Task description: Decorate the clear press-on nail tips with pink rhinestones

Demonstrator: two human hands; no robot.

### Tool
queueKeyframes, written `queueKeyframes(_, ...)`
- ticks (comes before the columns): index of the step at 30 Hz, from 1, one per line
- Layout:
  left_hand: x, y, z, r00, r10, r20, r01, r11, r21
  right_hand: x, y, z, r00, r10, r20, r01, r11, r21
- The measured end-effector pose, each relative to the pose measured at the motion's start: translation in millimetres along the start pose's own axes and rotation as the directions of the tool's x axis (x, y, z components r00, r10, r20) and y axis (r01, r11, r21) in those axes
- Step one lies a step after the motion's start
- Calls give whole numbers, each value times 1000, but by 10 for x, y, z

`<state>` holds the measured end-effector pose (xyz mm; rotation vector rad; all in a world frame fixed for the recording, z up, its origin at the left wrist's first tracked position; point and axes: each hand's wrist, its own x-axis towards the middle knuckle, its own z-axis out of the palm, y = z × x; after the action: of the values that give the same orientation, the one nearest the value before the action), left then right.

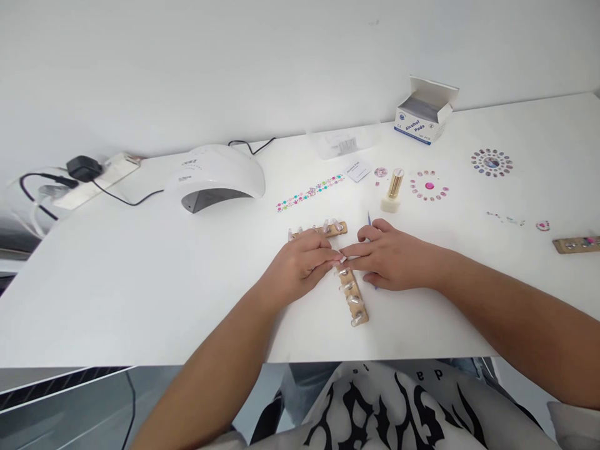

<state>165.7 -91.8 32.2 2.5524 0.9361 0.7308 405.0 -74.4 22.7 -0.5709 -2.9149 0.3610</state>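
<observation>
A wooden strip (354, 301) bearing several clear nail tips lies angled near the table's front edge. My left hand (302, 265) is closed at the strip's upper end, thumb and fingers pinched on a small part I cannot make out. From the right, my right hand (396, 256) reaches to the same spot, its index and middle fingertips touching the strip's end. Beneath that hand lies a thin blue stick (369, 219), partly covered. Behind my left hand is a second wooden strip (341, 229) with clear tips, partly hidden by the fingers.
A white lamp (220, 172) stands at the left, near a power strip (98, 181). Behind my hands are a floral sticker strip (309, 192), a gold-coloured bottle (394, 187) and an open alcohol pads box (422, 115). Gem rings (492, 162) and another strip (576, 244) lie right.
</observation>
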Motion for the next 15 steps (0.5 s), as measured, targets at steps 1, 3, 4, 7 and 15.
queueKeyframes(1,2,-3,-1,1000,9,-3,-9,1000,12,0,-1,0,1000,-4,-4,4,1000,1)
queueKeyframes(3,-1,-11,-11,1000,29,-9,-29,999,37,0,-3,-3,1000,-7,-8,7,1000,3)
queueKeyframes(4,-5,-16,-18,999,38,-12,-37,998,49,-1,-3,-5,1000,-7,-9,7,1000,4)
queueKeyframes(7,-15,-29,-39,999,39,-11,-38,996,77,-3,-3,-9,1000,-5,-16,5,1000,6)
queueKeyframes(15,-38,-53,-79,1000,19,6,-19,992,125,-6,-6,-5,1000,-11,-28,10,1000,-2)
